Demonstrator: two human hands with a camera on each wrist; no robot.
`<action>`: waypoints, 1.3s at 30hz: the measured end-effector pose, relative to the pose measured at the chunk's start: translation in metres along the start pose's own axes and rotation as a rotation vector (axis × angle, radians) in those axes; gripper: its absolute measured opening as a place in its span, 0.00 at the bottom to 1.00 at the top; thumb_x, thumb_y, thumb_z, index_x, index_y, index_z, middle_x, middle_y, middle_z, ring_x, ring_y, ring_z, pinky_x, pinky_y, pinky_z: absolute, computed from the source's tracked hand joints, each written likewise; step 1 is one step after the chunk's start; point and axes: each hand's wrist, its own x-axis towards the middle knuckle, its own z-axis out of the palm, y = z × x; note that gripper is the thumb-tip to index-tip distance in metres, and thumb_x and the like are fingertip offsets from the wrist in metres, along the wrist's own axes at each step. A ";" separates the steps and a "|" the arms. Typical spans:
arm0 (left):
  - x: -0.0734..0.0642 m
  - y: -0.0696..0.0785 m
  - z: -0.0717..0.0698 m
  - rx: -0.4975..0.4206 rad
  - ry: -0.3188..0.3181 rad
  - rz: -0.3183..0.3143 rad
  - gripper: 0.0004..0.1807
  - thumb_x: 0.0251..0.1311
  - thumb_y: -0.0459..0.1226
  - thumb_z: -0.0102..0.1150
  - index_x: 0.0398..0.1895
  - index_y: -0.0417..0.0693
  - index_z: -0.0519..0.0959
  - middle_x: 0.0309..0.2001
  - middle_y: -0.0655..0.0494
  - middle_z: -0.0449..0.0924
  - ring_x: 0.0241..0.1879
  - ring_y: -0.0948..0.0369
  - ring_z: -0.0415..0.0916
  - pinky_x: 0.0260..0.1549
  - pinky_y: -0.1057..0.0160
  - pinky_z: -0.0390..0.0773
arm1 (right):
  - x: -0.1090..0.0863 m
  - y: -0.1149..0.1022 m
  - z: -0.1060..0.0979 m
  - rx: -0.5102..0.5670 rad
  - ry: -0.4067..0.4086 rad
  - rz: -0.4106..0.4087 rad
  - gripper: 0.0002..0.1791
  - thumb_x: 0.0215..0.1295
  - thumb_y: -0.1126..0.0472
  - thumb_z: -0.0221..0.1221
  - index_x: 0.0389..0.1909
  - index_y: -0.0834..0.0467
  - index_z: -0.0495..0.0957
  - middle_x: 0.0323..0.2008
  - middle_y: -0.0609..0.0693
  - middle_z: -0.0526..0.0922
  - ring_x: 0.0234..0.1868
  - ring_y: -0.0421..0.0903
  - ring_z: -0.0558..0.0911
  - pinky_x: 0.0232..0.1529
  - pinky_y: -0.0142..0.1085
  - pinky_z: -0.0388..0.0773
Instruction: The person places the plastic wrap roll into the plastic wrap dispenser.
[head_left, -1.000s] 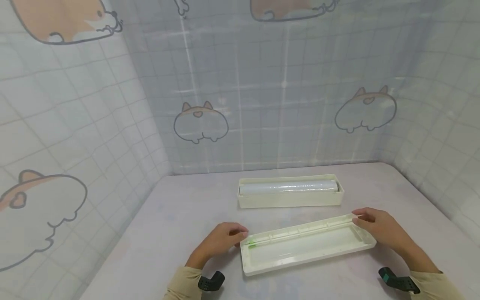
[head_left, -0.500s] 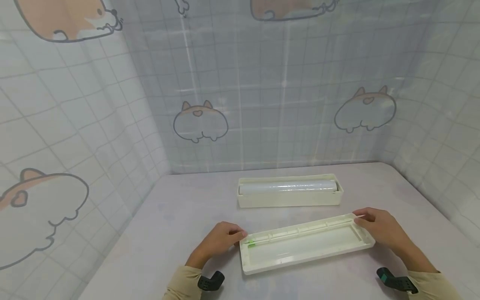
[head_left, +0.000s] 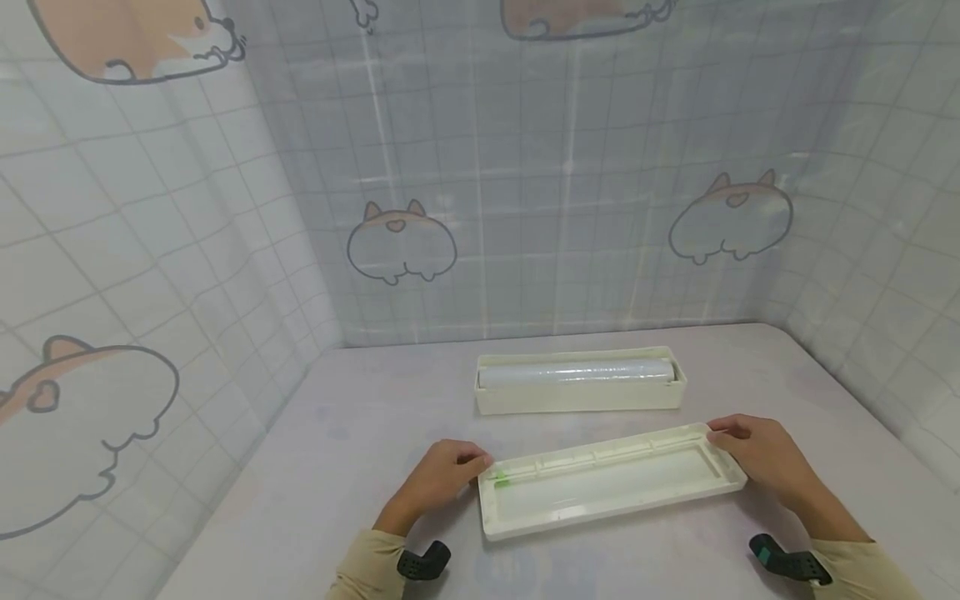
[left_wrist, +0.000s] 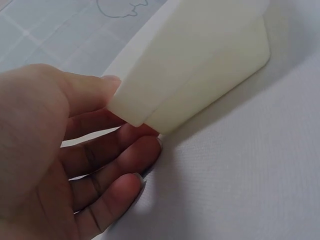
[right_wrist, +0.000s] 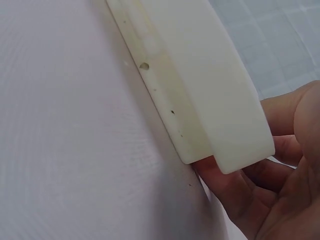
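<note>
A long cream plastic lid [head_left: 600, 492] is held with its hollow inside facing up, its right end farther from me than its left. A small green slider [head_left: 501, 478] sits on a rail near its left end. My left hand [head_left: 441, 477] pinches the far left corner; in the left wrist view the thumb is on the lid [left_wrist: 190, 65] and fingers are beneath. My right hand [head_left: 761, 450] grips the far right corner, with fingertips under the lid's edge [right_wrist: 225, 110] in the right wrist view. Behind it stands a cream box [head_left: 581, 402] holding a roll of clear film [head_left: 577, 373].
The pale table [head_left: 375, 400] has a rounded far right corner. A tiled-pattern sheet with cartoon dogs hangs behind it [head_left: 525, 250] and along both sides. Dark wrist mounts [head_left: 423, 562] sit at both cuffs.
The lid's near edge has shifted slightly up in the head view, and its right end slightly left, with both hands keeping their hold. The box with the roll has stayed put.
</note>
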 end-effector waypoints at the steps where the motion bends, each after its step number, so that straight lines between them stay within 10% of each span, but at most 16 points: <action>1: 0.000 0.000 0.000 -0.002 0.003 -0.001 0.13 0.69 0.47 0.58 0.39 0.50 0.87 0.29 0.64 0.80 0.30 0.64 0.74 0.28 0.64 0.76 | 0.000 0.000 0.000 0.005 0.002 0.000 0.21 0.72 0.57 0.56 0.54 0.70 0.78 0.53 0.71 0.80 0.53 0.68 0.78 0.46 0.57 0.78; 12: -0.001 0.004 -0.003 -0.062 -0.032 -0.041 0.12 0.66 0.47 0.63 0.41 0.50 0.87 0.33 0.63 0.83 0.33 0.63 0.77 0.32 0.61 0.78 | 0.002 0.000 0.000 0.034 0.004 0.032 0.23 0.74 0.55 0.55 0.55 0.71 0.78 0.55 0.72 0.78 0.55 0.68 0.76 0.49 0.58 0.77; 26: 0.002 0.004 0.003 -0.196 0.145 -0.157 0.15 0.65 0.49 0.63 0.45 0.51 0.86 0.42 0.58 0.83 0.39 0.59 0.77 0.34 0.61 0.79 | 0.002 -0.004 0.007 0.089 0.087 0.070 0.27 0.75 0.49 0.54 0.58 0.71 0.76 0.56 0.71 0.78 0.56 0.67 0.76 0.50 0.58 0.76; 39: 0.009 0.002 0.008 -0.446 0.163 -0.253 0.32 0.67 0.56 0.59 0.57 0.38 0.81 0.56 0.47 0.81 0.56 0.53 0.78 0.54 0.51 0.78 | -0.001 -0.014 0.010 0.191 0.229 0.071 0.25 0.77 0.50 0.52 0.58 0.68 0.75 0.55 0.70 0.78 0.53 0.62 0.78 0.31 0.22 0.75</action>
